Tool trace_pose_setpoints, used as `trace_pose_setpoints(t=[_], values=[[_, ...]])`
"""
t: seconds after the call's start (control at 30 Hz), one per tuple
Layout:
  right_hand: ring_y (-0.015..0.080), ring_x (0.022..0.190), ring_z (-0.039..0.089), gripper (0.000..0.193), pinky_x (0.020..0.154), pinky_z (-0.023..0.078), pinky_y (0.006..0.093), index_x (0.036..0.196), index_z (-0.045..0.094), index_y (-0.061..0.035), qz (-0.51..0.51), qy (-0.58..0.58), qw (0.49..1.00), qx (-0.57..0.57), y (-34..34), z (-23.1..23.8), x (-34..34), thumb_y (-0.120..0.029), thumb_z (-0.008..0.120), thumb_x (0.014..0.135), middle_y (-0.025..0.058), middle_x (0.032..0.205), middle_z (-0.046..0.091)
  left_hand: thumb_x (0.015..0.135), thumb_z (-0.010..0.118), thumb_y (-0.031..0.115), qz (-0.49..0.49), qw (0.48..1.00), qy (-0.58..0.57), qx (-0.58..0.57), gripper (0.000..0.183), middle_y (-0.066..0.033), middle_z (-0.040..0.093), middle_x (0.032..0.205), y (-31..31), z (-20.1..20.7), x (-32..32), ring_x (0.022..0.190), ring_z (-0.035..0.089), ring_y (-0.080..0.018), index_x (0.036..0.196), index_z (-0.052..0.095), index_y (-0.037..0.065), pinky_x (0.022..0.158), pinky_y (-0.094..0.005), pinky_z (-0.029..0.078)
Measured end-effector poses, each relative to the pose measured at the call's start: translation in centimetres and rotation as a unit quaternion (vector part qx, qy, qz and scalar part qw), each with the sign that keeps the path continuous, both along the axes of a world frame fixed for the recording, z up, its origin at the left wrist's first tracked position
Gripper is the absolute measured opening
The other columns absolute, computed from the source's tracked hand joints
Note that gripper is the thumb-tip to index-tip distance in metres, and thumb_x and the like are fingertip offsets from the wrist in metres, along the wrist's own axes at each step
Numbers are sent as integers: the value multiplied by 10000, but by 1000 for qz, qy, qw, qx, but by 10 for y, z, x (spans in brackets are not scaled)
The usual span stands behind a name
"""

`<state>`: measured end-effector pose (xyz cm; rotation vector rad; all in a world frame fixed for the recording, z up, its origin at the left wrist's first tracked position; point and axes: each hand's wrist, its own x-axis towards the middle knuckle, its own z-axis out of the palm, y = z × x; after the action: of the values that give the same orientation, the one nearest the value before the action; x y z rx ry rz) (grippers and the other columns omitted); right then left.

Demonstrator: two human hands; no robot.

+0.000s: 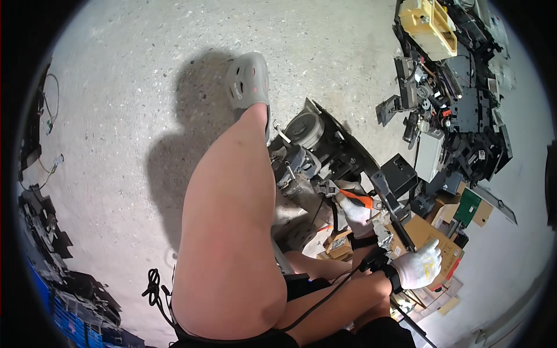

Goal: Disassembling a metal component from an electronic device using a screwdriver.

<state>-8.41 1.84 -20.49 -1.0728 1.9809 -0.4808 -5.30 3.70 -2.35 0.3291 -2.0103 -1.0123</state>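
Observation:
My right hand, in a white work glove, is closed round the orange handle of a wrench. The wrench's grey head points left, over a grimy machine assembly with a round pulley. Across the right arm lies my left forearm. My left hand, gloved in white with yellow marks, is at the right, fingers extended and loosely spread. A long dark frame bar of the assembly runs close by it. I see nothing in that hand. Part of the right forearm is hidden.
My bare left leg, in a grey clog, rises at the assembly's left. Black machine parts and a yellow bin pile up at far right. Cardboard boxes stand near the left hand. A black cable crosses my left forearm. More parts line the left edge.

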Motion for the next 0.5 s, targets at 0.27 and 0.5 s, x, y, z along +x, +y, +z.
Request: trace_pose_setpoints(t=[0.27, 0.5], values=[[160, 924, 604, 258, 837, 494, 290, 1107, 627, 5, -44, 16, 998, -43, 45, -8, 18, -21, 697, 859, 75, 1010, 643, 899, 503, 240, -26, 999, 14, 28, 267, -88, 667, 1016, 0, 0, 3, 1090, 598, -290, 1011, 692, 88, 1175, -580, 206], [168, 920, 614, 261, 840, 499, 297, 1111, 633, 2, -74, 24, 995, -66, 72, -9, 25, -18, 698, 858, 80, 1000, 655, 1012, 415, 299, -147, 985, 61, 60, 313, -34, 592, 1054, -25, 13, 23, 1113, 534, -259, 1190, 587, 109, 1176, -447, 234]])
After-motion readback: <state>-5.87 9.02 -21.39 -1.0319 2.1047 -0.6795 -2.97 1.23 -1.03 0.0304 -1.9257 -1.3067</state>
